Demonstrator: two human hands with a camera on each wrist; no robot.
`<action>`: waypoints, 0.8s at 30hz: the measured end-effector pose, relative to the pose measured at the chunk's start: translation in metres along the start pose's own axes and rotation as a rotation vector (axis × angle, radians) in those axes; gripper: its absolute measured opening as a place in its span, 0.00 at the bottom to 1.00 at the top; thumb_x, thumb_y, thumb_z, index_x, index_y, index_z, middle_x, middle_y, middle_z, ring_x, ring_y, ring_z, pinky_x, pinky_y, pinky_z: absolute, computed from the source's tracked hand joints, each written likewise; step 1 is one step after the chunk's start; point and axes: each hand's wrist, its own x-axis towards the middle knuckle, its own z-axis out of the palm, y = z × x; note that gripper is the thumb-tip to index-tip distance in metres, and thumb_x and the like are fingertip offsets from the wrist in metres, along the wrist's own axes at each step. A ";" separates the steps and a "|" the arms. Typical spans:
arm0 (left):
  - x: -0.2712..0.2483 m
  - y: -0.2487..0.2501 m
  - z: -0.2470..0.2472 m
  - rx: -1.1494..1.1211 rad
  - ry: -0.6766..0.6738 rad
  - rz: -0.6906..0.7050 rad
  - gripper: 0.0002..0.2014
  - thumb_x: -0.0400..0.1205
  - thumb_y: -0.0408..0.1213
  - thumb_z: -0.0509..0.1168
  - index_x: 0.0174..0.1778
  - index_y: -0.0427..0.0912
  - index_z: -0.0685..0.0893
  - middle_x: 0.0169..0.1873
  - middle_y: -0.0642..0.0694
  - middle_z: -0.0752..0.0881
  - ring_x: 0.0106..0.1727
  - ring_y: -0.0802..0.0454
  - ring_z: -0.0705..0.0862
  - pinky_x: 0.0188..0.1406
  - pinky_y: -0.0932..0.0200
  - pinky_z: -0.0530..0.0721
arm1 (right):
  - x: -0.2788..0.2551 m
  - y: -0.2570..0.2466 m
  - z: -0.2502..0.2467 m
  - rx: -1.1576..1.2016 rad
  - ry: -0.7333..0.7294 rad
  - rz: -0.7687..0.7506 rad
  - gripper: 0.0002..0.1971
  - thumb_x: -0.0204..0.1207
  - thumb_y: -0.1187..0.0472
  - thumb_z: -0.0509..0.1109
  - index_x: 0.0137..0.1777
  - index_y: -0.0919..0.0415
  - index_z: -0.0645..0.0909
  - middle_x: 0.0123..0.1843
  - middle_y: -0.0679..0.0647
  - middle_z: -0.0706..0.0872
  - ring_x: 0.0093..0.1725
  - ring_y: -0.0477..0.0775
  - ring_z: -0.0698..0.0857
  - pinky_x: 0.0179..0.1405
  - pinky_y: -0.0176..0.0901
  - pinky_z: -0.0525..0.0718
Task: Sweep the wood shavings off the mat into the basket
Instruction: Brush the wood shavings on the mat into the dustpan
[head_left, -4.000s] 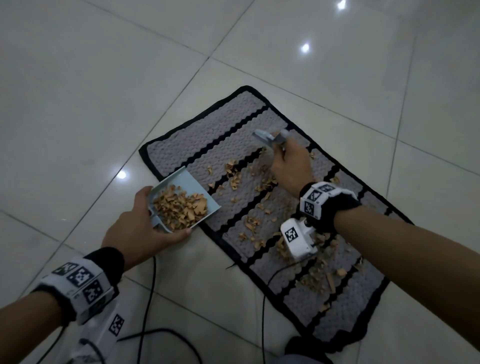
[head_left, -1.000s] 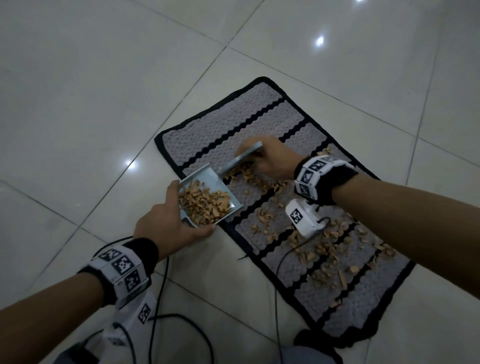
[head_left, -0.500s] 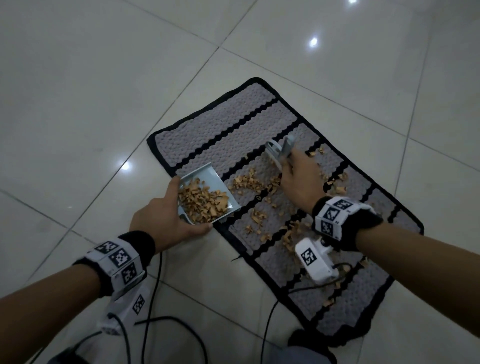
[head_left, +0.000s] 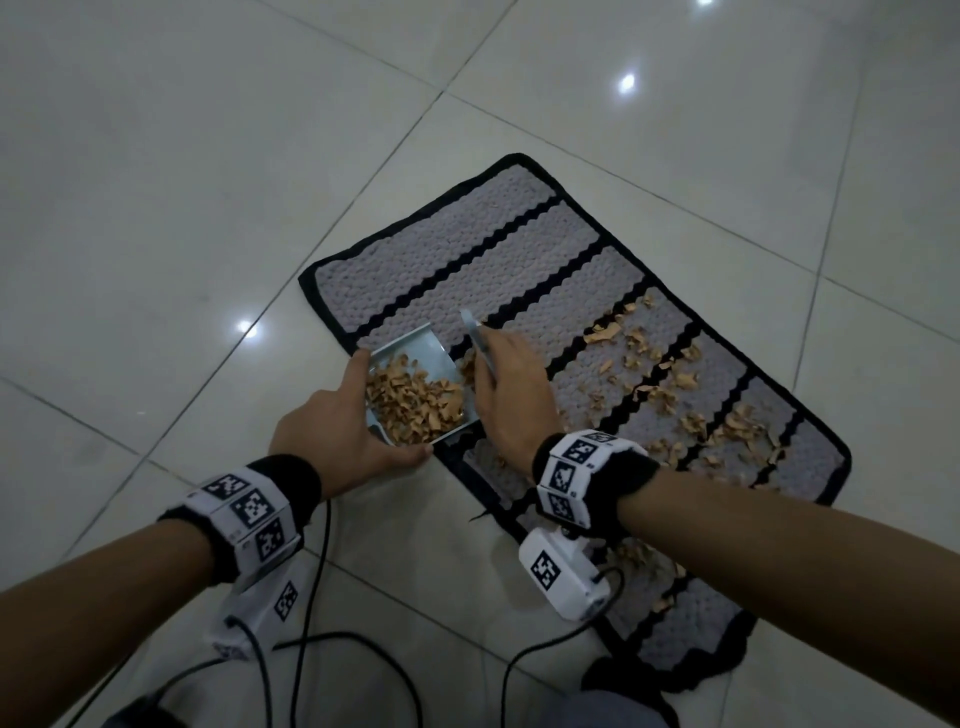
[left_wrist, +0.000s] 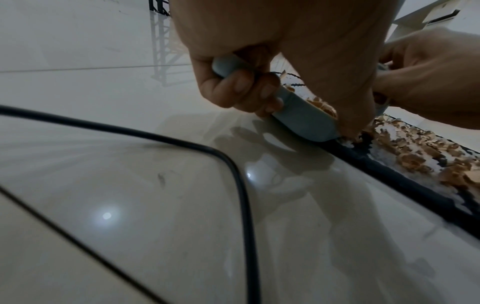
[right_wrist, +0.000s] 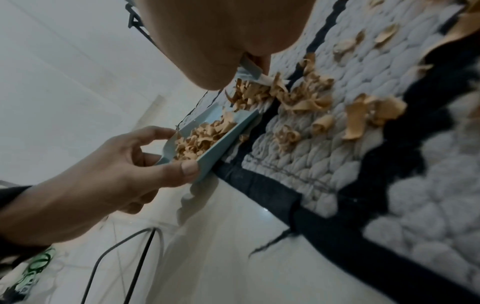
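A grey mat (head_left: 467, 249) with black wavy stripes lies on the tiled floor. Tan wood shavings (head_left: 675, 384) are scattered over its right half. My left hand (head_left: 337, 431) grips a light blue dustpan (head_left: 415, 348) by its back, thumb on the near side wall (right_wrist: 221, 144), with its mouth at the mat's left edge. A heap of shavings (head_left: 410, 402) fills the pan. My right hand (head_left: 514, 400) holds a small pale brush (head_left: 475, 332) just right of the pan's mouth, its bristles against a clump of shavings (right_wrist: 298, 98). No basket is in view.
Pale glossy floor tiles (head_left: 182, 182) surround the mat. Black cables (head_left: 311, 597) trail from both wrist cameras over the floor near my body. A dark object (head_left: 613, 675) lies at the mat's near corner.
My right hand has drawn the brush leftward from the middle of the mat to the pan's mouth. The clump of shavings now sits at the pan. My left hand kept the pan in place.
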 end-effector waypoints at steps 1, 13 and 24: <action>0.000 0.000 0.000 -0.006 0.000 0.004 0.62 0.61 0.72 0.74 0.83 0.53 0.48 0.61 0.45 0.86 0.53 0.44 0.87 0.47 0.54 0.85 | 0.000 -0.002 0.001 -0.007 -0.010 -0.013 0.17 0.82 0.69 0.60 0.70 0.70 0.75 0.56 0.66 0.81 0.56 0.64 0.78 0.57 0.54 0.78; -0.003 -0.001 0.006 -0.055 0.042 0.007 0.58 0.61 0.69 0.76 0.80 0.54 0.52 0.56 0.47 0.87 0.50 0.45 0.88 0.44 0.54 0.86 | -0.018 -0.009 -0.004 -0.052 -0.142 -0.290 0.18 0.80 0.68 0.57 0.65 0.71 0.79 0.58 0.67 0.86 0.55 0.67 0.83 0.56 0.55 0.82; -0.005 0.005 0.000 -0.074 0.023 0.033 0.61 0.60 0.72 0.74 0.81 0.56 0.48 0.62 0.48 0.85 0.53 0.44 0.87 0.48 0.54 0.86 | -0.003 0.000 -0.040 0.102 -0.088 -0.041 0.11 0.86 0.60 0.59 0.53 0.66 0.79 0.37 0.60 0.82 0.32 0.53 0.77 0.29 0.40 0.70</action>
